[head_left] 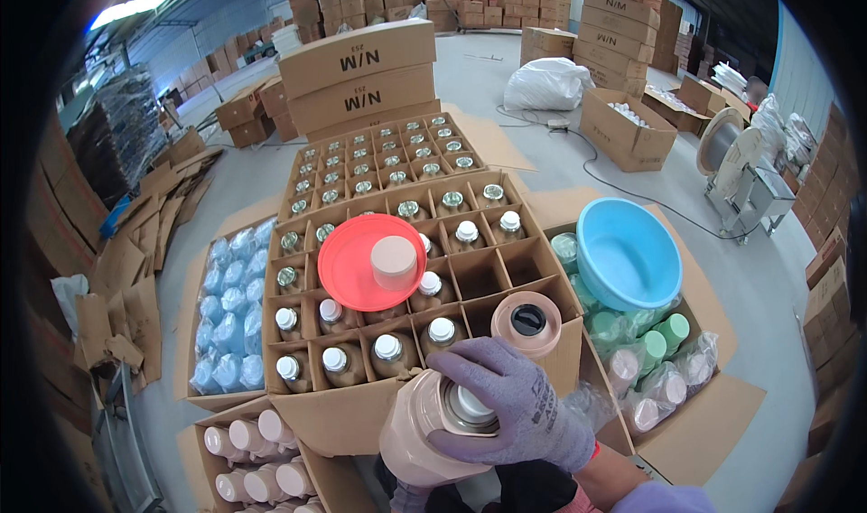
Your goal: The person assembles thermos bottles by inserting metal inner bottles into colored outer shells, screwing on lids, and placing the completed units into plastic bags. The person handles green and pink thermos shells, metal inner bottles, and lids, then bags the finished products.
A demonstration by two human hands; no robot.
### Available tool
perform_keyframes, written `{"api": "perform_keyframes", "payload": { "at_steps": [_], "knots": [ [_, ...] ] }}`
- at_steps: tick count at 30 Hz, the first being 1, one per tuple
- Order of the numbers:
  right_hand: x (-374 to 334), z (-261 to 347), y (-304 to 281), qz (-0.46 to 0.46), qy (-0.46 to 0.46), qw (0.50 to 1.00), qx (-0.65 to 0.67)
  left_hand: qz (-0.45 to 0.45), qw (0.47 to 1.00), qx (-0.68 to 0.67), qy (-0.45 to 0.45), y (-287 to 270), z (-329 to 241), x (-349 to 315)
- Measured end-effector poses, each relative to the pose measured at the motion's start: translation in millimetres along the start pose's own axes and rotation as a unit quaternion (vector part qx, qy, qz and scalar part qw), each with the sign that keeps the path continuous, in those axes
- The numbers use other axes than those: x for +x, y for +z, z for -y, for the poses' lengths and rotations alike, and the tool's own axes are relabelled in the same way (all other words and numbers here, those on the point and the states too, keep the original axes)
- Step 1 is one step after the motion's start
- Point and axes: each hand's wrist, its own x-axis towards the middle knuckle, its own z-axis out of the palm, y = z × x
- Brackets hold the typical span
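Note:
A pink thermos flask (420, 432) is tilted in front of me at the near edge of the divided box. My right hand (515, 405), in a grey-purple glove, is closed around its neck and white stopper (471, 406). My left hand (412, 497), also gloved, is under the flask and supports it; most of its fingers are hidden. Just beyond my right hand, a pink round part with a dark oval centre (527, 321) sits over the box's front right corner. Left of it, bottles with white stoppers (388, 347) stand in the compartments.
A red basin (348, 274) holding a pink cup (395, 258) rests on the bottles. At right, a blue basin (632, 287) sits on a carton of wrapped green and pink cups (668, 387). Cartons of blue-wrapped pieces (230, 287) and pink cups (264, 481) stand left.

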Motion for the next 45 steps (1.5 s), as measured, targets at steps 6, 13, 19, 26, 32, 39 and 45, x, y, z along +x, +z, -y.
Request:
{"api": "perform_keyframes", "payload": {
  "at_steps": [6, 13, 19, 26, 32, 39, 45],
  "knots": [
    [2.2, 6.2, 1.2, 0.056, -0.037, 0.997, 0.037, -0.035, 0.999, -0.034, -0.013, 55.6, 20.2, -56.0],
    [-40.3, 13.7, -12.9, 0.04, -0.07, 0.991, 0.106, -0.009, 0.987, -0.158, -0.032, 47.6, 2.6, -81.0],
    [-141.0, -47.5, -21.5, 0.165, 0.032, 0.922, 0.35, 0.323, 0.935, 0.122, 0.083, -45.9, -139.9, -97.5],
    [-74.9, -218.2, 3.3, 0.031, 0.086, 0.967, -0.236, 0.53, 0.67, 0.492, 0.168, 89.5, -153.3, -151.4],
    [-58.7, -238.1, -9.0, 0.199, 0.101, 0.965, -0.135, 0.438, 0.842, 0.308, 0.07, 63.5, -140.2, -109.3],
    [-57.7, -85.3, 43.6, 0.003, 0.128, 0.992, 0.008, 0.329, 0.794, -0.505, -0.076, 85.4, -134.7, -82.6],
    [-42.2, -54.7, 11.0, 0.206, 0.346, 0.887, 0.227, 0.166, 0.912, -0.372, 0.039, 80.5, -126.5, -86.8]
  ]
}}
